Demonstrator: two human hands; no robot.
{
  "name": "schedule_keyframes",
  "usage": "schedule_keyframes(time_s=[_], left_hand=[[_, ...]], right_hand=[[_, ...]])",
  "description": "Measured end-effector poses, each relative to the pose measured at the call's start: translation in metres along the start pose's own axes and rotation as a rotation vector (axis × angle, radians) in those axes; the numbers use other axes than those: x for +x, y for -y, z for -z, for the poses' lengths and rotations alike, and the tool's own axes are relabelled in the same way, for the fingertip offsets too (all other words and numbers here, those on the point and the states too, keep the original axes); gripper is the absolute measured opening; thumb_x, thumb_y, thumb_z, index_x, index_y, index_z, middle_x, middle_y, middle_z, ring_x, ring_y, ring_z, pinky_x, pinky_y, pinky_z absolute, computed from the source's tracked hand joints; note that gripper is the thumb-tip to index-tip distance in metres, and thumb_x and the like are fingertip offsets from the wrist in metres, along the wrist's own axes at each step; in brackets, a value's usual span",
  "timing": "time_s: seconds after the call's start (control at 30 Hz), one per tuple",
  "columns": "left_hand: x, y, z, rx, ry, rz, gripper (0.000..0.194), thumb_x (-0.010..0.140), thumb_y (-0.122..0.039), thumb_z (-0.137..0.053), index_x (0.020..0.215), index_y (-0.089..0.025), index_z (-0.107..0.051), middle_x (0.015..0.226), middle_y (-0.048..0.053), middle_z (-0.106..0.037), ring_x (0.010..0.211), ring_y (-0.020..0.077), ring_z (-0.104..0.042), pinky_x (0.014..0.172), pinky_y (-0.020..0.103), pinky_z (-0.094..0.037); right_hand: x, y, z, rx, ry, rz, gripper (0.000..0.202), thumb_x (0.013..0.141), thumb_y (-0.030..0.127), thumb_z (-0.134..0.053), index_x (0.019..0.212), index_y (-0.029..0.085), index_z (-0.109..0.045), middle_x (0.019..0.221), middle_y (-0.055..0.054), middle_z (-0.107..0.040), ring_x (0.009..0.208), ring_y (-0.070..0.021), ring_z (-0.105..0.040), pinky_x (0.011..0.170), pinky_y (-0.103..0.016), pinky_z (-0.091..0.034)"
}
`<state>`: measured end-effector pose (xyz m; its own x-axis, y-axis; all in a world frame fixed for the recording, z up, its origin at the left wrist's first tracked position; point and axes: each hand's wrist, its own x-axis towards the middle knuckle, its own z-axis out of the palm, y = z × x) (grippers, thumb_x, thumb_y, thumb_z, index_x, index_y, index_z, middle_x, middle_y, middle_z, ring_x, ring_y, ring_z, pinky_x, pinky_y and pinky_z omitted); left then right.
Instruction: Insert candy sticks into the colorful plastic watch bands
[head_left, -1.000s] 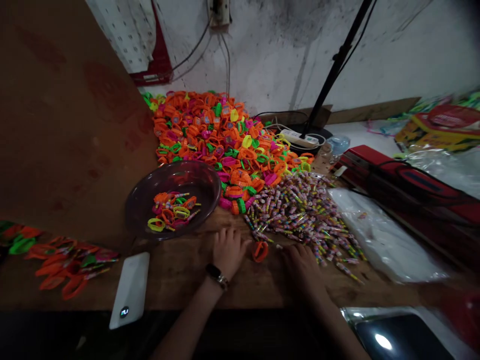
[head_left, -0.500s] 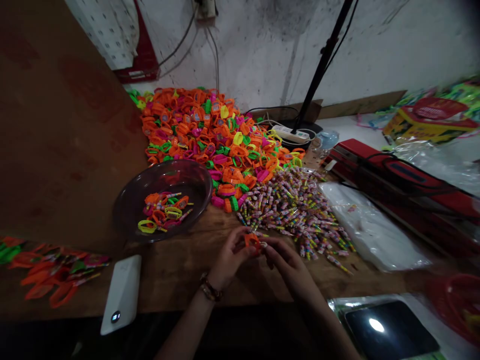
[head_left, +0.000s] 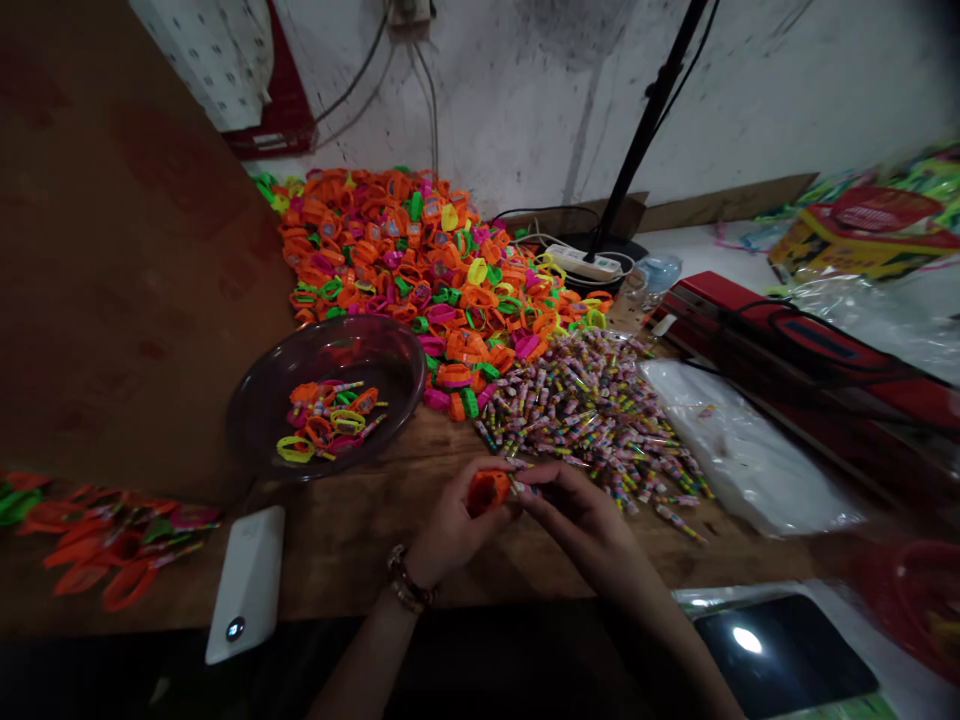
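My left hand (head_left: pixel 459 525) is closed round an orange toy watch (head_left: pixel 487 491), its band loop facing up. The fingers of my right hand (head_left: pixel 581 515) pinch a small printed wrapped stick (head_left: pixel 526 489) against the side of the watch; part of it is hidden by the fingers. Just beyond my hands lies a heap of similar wrapped sticks (head_left: pixel 592 410). Behind that spreads a large pile of toy watches (head_left: pixel 405 250), mostly orange with some green, pink and yellow. To the left, a dark translucent basin (head_left: pixel 255 385) contains several watches and sticks.
A white phone-like device (head_left: pixel 247 585) and more orange watches (head_left: pixel 124 560) lie at left by a cardboard box (head_left: pixel 135 300). On the right are clear plastic bags (head_left: pixel 750 470), a red sealer-like machine (head_left: pixel 795 350), a dark-screened device (head_left: pixel 787 655) and a red container (head_left: pixel 907 600).
The orange watch has turned so its loop opens upward, and my left hand has shifted slightly left. My right fingers now press the wrapped stick at its side.
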<state>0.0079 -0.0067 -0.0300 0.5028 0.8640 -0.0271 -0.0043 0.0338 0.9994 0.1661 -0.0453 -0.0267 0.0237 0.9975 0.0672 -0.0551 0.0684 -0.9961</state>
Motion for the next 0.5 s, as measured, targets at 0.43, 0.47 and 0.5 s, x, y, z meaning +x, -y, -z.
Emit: schedule_keyframes(time_s=[0.43, 0.47, 0.5], left_hand=[[-0.004, -0.012, 0.012, 0.733, 0.011, -0.189, 0.034, 0.075, -0.006, -0.048, 0.104, -0.020, -0.056, 0.099, 0.004, -0.054, 0.091, 0.0162, -0.056, 0.082, 0.029, -0.046], [-0.006, -0.011, 0.015, 0.777, 0.029, -0.191, 0.035, 0.074, -0.005, -0.047, 0.105, -0.020, -0.056, 0.099, 0.004, -0.053, 0.091, 0.0161, -0.056, 0.082, 0.029, -0.047], [-0.008, -0.009, 0.017, 0.818, 0.050, -0.194, 0.035, 0.074, -0.005, -0.046, 0.104, -0.020, -0.056, 0.099, 0.004, -0.053, 0.089, 0.0161, -0.056, 0.081, 0.029, -0.047]], right_hand=[[-0.004, -0.011, -0.010, -0.352, 0.008, 0.133, 0.021, 0.084, 0.035, -0.057, 0.093, 0.018, -0.065, 0.083, -0.006, -0.070, 0.073, -0.0171, -0.066, 0.066, -0.026, -0.052], [-0.007, -0.013, -0.014, -0.388, 0.011, 0.147, 0.020, 0.086, 0.032, -0.054, 0.096, 0.018, -0.064, 0.085, -0.007, -0.070, 0.076, -0.0178, -0.066, 0.067, -0.026, -0.052], [-0.011, -0.016, -0.019, -0.419, 0.013, 0.160, 0.021, 0.088, 0.030, -0.050, 0.097, 0.018, -0.064, 0.086, -0.007, -0.070, 0.078, -0.0183, -0.067, 0.069, -0.026, -0.052]])
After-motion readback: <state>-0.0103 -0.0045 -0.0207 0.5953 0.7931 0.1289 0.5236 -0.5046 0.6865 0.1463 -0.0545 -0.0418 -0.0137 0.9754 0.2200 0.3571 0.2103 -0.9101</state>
